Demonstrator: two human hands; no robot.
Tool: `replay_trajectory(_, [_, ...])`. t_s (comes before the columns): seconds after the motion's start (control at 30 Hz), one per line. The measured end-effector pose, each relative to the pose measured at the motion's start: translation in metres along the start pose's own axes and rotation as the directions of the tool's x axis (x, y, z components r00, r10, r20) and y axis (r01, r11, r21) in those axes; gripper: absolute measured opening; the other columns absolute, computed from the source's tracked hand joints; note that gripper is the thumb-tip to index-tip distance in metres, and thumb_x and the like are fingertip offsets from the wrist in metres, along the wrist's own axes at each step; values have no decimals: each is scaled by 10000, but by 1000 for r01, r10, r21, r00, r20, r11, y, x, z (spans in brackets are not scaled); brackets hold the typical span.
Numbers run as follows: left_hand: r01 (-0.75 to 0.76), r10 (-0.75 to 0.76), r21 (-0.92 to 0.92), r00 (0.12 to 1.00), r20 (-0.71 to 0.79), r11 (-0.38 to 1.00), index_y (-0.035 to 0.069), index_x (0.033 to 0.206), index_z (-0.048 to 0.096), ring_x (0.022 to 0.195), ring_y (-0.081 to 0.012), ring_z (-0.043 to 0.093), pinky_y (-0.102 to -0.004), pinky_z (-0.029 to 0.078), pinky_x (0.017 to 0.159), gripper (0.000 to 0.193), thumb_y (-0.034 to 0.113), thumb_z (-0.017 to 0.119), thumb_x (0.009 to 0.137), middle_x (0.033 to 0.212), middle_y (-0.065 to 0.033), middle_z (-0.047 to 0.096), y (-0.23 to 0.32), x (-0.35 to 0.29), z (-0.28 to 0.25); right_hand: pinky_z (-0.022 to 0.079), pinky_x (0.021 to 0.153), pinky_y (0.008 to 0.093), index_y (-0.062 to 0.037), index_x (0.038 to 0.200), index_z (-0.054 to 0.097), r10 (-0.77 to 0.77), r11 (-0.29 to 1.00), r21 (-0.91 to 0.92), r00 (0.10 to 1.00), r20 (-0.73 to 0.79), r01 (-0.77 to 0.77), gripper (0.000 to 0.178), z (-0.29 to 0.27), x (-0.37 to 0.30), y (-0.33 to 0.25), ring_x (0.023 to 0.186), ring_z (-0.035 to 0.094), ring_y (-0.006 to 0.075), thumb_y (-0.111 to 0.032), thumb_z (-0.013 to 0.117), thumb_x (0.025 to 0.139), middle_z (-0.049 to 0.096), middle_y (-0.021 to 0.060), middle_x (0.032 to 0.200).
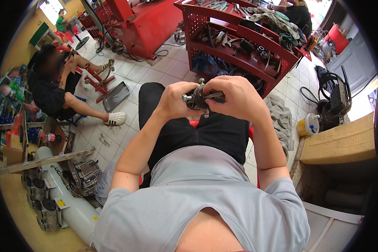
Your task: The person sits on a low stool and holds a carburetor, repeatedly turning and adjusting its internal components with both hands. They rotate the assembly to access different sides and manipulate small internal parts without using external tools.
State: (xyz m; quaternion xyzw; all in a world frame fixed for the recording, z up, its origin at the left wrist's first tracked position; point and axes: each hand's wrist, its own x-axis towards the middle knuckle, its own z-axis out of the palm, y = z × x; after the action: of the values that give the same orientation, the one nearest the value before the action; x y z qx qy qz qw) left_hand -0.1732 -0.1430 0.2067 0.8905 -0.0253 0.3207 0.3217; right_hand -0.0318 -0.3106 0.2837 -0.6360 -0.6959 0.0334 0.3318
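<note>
Both hands, left hand [174, 101] and right hand [235, 98], clamp their fingers around a dark metal fitting [198, 100] above the lap; a greasy slip could drop it onto the tiled floor [155, 71].

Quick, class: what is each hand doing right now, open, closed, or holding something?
Left hand: closed on the metal part.
Right hand: closed on the same metal part, from the other side.

Both forearms are rising from the lower edge, elbows bent, converging over the lap. Left hand [175, 101] and right hand [235, 98] are curling closed, fingers gripping, knuckles nearly meeting.
</note>
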Motion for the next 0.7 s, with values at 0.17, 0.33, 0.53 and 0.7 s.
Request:
replay_trajectory(0.17, [-3,3,-5,1000,-9,1000,32,962,696,763,-305,683,-368,541,704,572,265,924,492,833,-118,699,-2,-1,0,525,670,393,-77,859,708,33,999,-14,999,-14,-34,194,1,1,-2,766,670,306,-210,706,717,697,98,832])
replay_trajectory(0.33, [15,-15,-12,1000,-8,1000,31,962,695,766,-306,683,-368,541,706,567,262,921,497,838,-122,699,1,0,-1,523,654,393,-75,841,711,45,999,-28,999,-30,-46,198,3,1,-1,746,668,309,-239,706,731,692,105,797])
replay_trajectory(0.53, [2,-2,5,1000,-12,1000,28,967,695,768,-310,684,-369,541,708,567,258,917,498,851,-127,701,0,1,-3,515,632,391,-76,815,704,78,994,-75,997,-14,-79,196,4,2,-4,720,666,303,-262,712,753,679,111,758])
replay_trajectory(0.7, [-28,28,3,999,-31,1000,29,967,695,769,-311,682,-373,541,711,568,267,914,500,845,-127,699,1,1,-3,512,634,393,-77,847,691,74,997,9,996,-46,-74,191,0,2,-8,731,666,301,-236,713,745,679,101,777])
